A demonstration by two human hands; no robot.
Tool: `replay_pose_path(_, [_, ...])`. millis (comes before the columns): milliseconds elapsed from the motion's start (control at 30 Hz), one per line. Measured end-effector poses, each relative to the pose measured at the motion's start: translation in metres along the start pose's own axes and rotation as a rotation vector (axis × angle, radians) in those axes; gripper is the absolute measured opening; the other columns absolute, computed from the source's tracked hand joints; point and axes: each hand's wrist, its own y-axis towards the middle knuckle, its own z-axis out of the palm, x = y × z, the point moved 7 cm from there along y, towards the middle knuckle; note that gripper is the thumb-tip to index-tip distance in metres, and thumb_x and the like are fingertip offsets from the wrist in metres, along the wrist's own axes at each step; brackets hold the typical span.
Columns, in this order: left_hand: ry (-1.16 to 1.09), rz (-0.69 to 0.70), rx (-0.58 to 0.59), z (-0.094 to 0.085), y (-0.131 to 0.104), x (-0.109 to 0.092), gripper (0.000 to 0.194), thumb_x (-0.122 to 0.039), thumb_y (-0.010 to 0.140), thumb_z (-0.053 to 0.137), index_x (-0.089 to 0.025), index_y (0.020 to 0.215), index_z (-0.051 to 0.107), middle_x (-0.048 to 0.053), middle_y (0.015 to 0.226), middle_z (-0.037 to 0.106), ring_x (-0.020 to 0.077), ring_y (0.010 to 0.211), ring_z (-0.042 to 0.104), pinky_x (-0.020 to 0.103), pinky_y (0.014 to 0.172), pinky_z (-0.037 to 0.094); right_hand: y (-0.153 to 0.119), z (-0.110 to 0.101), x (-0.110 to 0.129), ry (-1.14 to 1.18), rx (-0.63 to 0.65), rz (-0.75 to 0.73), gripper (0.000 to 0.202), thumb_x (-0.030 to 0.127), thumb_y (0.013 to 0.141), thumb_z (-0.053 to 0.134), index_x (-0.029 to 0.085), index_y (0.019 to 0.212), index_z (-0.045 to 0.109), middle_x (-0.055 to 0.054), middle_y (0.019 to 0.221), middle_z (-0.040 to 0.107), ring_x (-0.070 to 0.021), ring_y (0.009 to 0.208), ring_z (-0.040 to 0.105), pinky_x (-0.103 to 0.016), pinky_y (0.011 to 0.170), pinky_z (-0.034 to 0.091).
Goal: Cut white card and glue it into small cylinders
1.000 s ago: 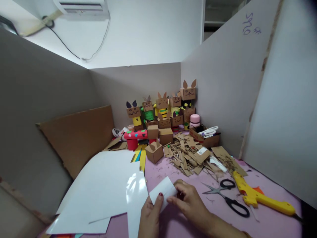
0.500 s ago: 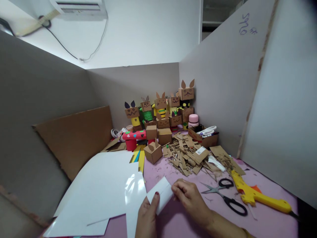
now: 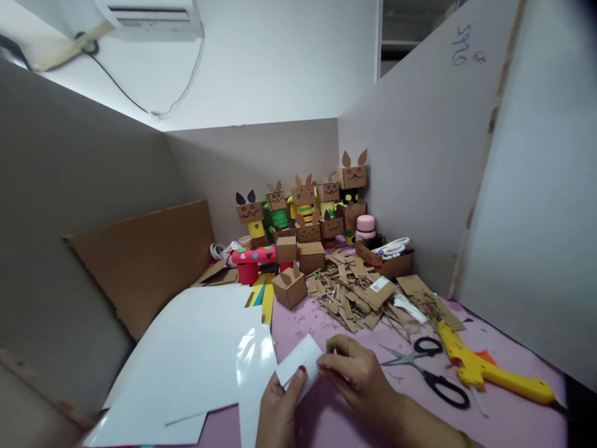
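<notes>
A small piece of white paper or card (image 3: 299,361), seemingly folded, is tilted above the purple table cover. My left hand (image 3: 282,404) grips its lower left part, thumb on top and fingers underneath. The fingertips of my right hand (image 3: 357,379) are pinched at its right edge, with the fingers curled. Left of my hands lie large glossy white sheets (image 3: 186,354), one with pieces cut out of it. To the right, scissors (image 3: 415,361) with black handles rest with their blades apart.
A yellow glue gun (image 3: 494,370) lies at the right. Behind my hands are a heap of cardboard scraps (image 3: 347,289), a cardboard box with ears (image 3: 290,289) and several box-headed figures (image 3: 305,194). Grey partitions (image 3: 401,162) enclose the table; a cardboard sheet (image 3: 149,261) leans at left.
My right hand has shifted slightly left along the edge of the white piece, its fingers bent differently. My left thumb has moved a little to the right over it.
</notes>
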Motion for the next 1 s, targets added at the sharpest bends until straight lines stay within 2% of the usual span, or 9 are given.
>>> replay_pose_path(100, [0.001,0.009,-0.013,-0.002,0.001,0.003,0.042,-0.029,0.053,0.082,-0.012,0.09,0.068,0.01,0.08,0.074,0.0294,0.084,0.068,0.038,0.082,0.048,0.0,-0.004,0.01,-0.08,-0.058,-0.115,0.023,0.019,0.089,0.045,0.018,0.083,0.067,-0.008,0.076,0.061,-0.0176,0.069,0.054,-0.026,0.059,0.043])
replay_pose_path(167, [0.024,0.011,-0.005,-0.002,0.002,0.004,0.041,-0.03,0.054,0.081,-0.012,0.089,0.068,0.01,0.079,0.074,0.0293,0.083,0.068,0.039,0.081,0.048,0.001,-0.003,0.013,-0.085,-0.05,-0.143,0.026,0.019,0.09,0.042,0.018,0.083,0.067,-0.007,0.071,0.061,-0.0168,0.065,0.053,-0.026,0.057,0.041])
replay_pose_path(333, [0.111,0.04,-0.007,-0.004,0.0,0.002,0.038,-0.033,0.052,0.082,-0.011,0.081,0.07,0.008,0.07,0.072,0.0256,0.074,0.066,0.035,0.076,0.048,0.001,0.007,0.011,-0.147,0.073,-0.106,0.028,0.019,0.09,0.044,0.019,0.074,0.066,-0.005,0.065,0.063,-0.0159,0.061,0.053,-0.026,0.056,0.039])
replay_pose_path(433, [0.148,0.041,0.011,-0.003,0.0,0.001,0.033,-0.032,0.053,0.081,-0.011,0.076,0.07,0.003,0.059,0.068,0.0204,0.061,0.063,0.032,0.069,0.048,-0.001,0.013,0.015,-0.285,0.112,-0.184,0.033,0.014,0.091,0.039,0.02,0.069,0.063,-0.004,0.062,0.062,-0.016,0.058,0.052,-0.027,0.054,0.035])
replay_pose_path(533, [0.157,0.053,0.02,-0.002,0.0,-0.001,0.031,-0.032,0.054,0.081,-0.011,0.075,0.071,0.003,0.061,0.069,0.0198,0.061,0.062,0.031,0.069,0.047,-0.001,0.015,0.018,-0.33,0.112,-0.244,0.031,0.01,0.09,0.037,0.018,0.071,0.061,-0.005,0.063,0.061,-0.0169,0.059,0.053,-0.028,0.053,0.034])
replay_pose_path(667, [0.165,0.049,0.018,0.0,-0.001,0.0,0.033,-0.032,0.054,0.08,-0.011,0.078,0.07,0.006,0.068,0.072,0.0253,0.071,0.065,0.036,0.075,0.048,-0.001,0.018,0.011,-0.26,0.155,-0.097,0.021,0.007,0.083,0.042,0.017,0.074,0.057,-0.006,0.069,0.061,-0.0173,0.062,0.054,-0.027,0.055,0.036])
replay_pose_path(800, [0.161,0.073,0.016,0.002,-0.001,-0.002,0.036,-0.033,0.055,0.08,-0.012,0.083,0.069,0.008,0.073,0.073,0.0275,0.078,0.067,0.038,0.081,0.047,-0.005,0.021,0.0,-0.124,0.181,0.068,0.018,0.01,0.085,0.039,0.018,0.08,0.054,-0.006,0.078,0.059,-0.0183,0.071,0.055,-0.027,0.061,0.039])
replay_pose_path(1000, [0.196,0.104,-0.059,-0.005,0.002,-0.006,0.045,-0.036,0.055,0.079,-0.01,0.091,0.068,0.009,0.076,0.074,0.0292,0.082,0.067,0.038,0.081,0.048,-0.003,0.012,-0.021,0.194,0.036,0.336,0.015,0.021,0.09,0.037,0.02,0.079,0.047,-0.003,0.077,0.053,-0.0167,0.071,0.051,-0.027,0.065,0.04])
